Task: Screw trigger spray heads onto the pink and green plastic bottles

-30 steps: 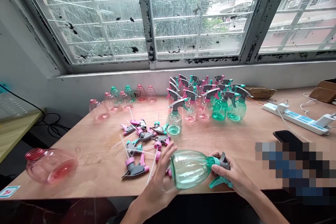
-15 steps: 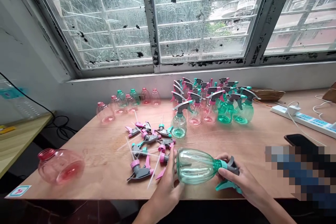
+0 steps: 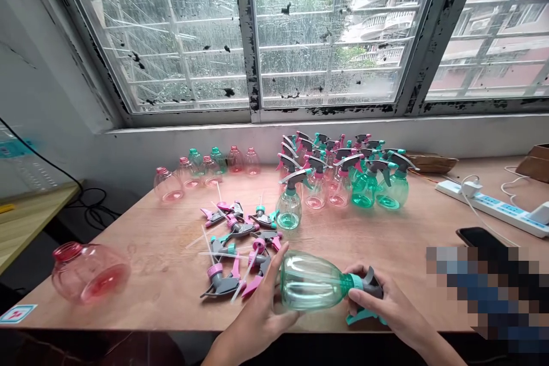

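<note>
My left hand cups a green spray bottle, held sideways over the counter; my right hand clamps its trigger head. Loose sprayer heads lie just left of the bottle.

Left hand and right hand (both bare) curve inward.

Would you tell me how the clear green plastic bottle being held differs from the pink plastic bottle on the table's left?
The green bottle has a grey-and-teal trigger head; the pink bottle none. The green bottle is hand-held; the pink bottle lies on the table. Both are translucent and rounded.
</note>
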The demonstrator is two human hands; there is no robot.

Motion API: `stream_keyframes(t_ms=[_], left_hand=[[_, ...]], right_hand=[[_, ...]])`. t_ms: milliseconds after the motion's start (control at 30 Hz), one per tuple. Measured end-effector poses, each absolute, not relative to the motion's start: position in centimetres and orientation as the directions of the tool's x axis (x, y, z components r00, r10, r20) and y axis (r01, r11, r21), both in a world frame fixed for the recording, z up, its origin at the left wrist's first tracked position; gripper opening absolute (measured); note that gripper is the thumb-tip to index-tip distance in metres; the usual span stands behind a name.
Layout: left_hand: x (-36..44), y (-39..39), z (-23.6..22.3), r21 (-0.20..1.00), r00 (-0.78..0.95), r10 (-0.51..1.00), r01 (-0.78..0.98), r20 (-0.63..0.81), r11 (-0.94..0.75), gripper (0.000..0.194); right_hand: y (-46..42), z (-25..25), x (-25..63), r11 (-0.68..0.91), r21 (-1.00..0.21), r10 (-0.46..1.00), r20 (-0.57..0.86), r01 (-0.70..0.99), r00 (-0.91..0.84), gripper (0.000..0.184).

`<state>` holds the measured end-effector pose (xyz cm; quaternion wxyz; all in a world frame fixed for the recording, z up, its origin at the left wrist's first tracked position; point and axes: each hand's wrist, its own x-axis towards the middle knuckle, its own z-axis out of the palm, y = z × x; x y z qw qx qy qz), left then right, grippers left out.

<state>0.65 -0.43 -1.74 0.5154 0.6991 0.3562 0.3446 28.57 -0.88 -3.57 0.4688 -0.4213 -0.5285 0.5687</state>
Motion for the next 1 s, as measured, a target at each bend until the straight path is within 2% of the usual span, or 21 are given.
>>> stream_keyframes(t_ms=[100, 267, 367, 467, 667, 733, 867, 933, 1000], left_hand=[[0.3, -0.3, -1.6, 0.953, 0.513, 0.851, 0.186, 0.112, -0.238, 0.1], [-0.4, -0.2, -0.5, 0.929, 0.503, 0.864, 0.321, -0.003, -0.183, 0.132], [-0.7, -0.2, -0.1, 0.933, 0.508, 0.861, 0.322, -0.028, -0.159, 0.122], [-0.7, -0.2, -0.3, 0.919, 0.493, 0.869, 0.328, 0.033, -0.221, 0.111], [0.5, -0.3, -1.9, 0.897, 0.503, 0.846, 0.271, 0.178, -0.35, 0.104], [0.9, -0.3, -2.1, 0.895, 0.503, 0.843, 0.263, 0.191, -0.36, 0.108], [1.4, 0.2, -1.8, 0.955, 0.511, 0.854, 0.192, 0.099, -0.225, 0.134], [1.3, 0.5, -1.7, 0.977, 0.502, 0.864, 0.156, 0.048, -0.145, 0.131], [1.3, 0.6, -1.8, 0.984, 0.505, 0.863, 0.147, 0.013, -0.101, 0.118]], right_hand=[[-1.0, -3.8, 28.6, 0.004, -0.995, 0.982, 0.023, -0.098, -0.19, 0.036], [-1.1, -3.6, 28.5, -0.013, -0.996, 0.975, 0.008, -0.093, -0.22, 0.035], [-1.1, -3.4, 28.4, -0.013, -0.996, 0.976, 0.007, -0.089, -0.219, 0.035], [-1.1, -3.4, 28.3, -0.018, -0.996, 0.978, 0.002, -0.092, -0.206, 0.036], [-1.0, -3.4, 28.3, -0.005, -0.995, 0.985, 0.012, -0.104, -0.169, 0.037], [-0.9, -3.5, 28.4, -0.008, -0.994, 0.988, 0.009, -0.111, -0.152, 0.039], [-0.9, -3.4, 28.3, -0.011, -0.995, 0.99, 0.003, -0.096, -0.139, 0.04], [-1.0, -3.2, 28.2, -0.014, -0.996, 0.991, -0.001, -0.091, -0.137, 0.039], [-1.0, -2.9, 28.1, -0.01, -0.996, 0.991, 0.002, -0.088, -0.137, 0.038]])
